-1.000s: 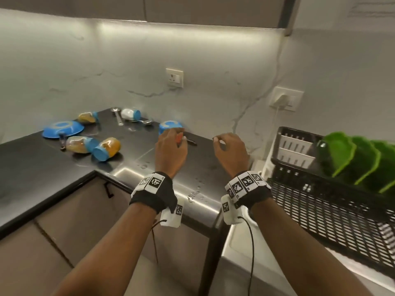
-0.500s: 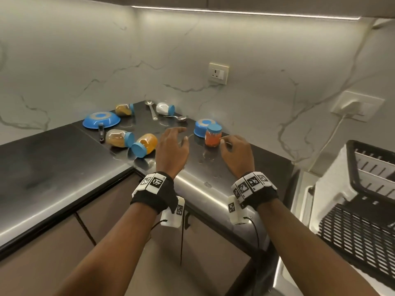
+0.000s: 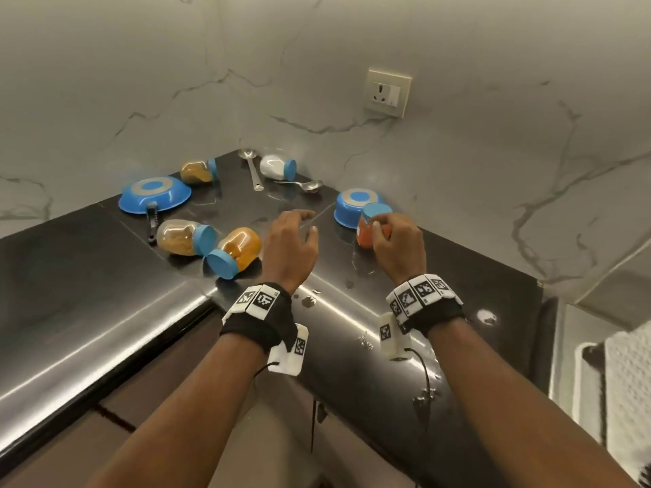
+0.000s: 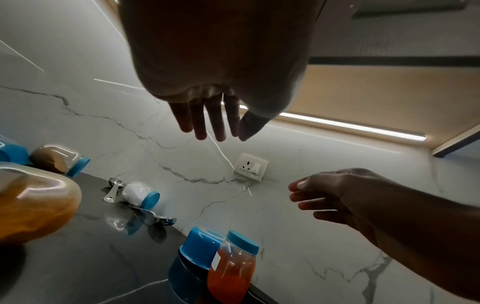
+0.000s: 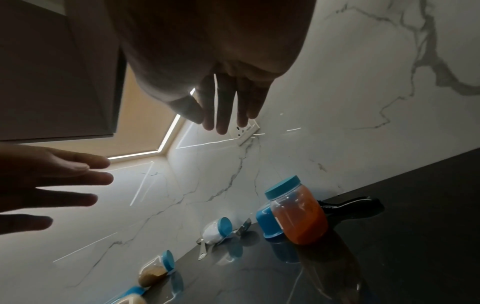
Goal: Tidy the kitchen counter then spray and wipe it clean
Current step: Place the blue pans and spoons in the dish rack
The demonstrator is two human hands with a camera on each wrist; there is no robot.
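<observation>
At the far left of the dark counter (image 3: 88, 276), a blue pan (image 3: 155, 193) lies upside down with its black handle toward the edge. Behind it a brown-spice jar (image 3: 198, 170) lies on its side; nearer the front, a tan-spice jar (image 3: 183, 237) and a yellow-spice jar (image 3: 236, 251) lie tipped over, their blue lids close together. No writing can be read on any of them. Toward the corner, a ladle (image 3: 252, 170) and a spoon (image 3: 303, 185) flank a fallen white jar (image 3: 278, 167).

The left hand (image 3: 290, 248) hovers over the counter with fingers loosely spread, grasping nothing. To its right a blue bowl (image 3: 352, 207) sits upside down, and touching it stands the red-spice jar (image 3: 370, 227), upright, with a small white label (image 4: 217, 260) too blurred to read. The right hand (image 3: 398, 246) is above this jar; both wrist views show its fingers extended and clear of the lid. A wall socket (image 3: 387, 91) is set in the marble wall behind.
</observation>
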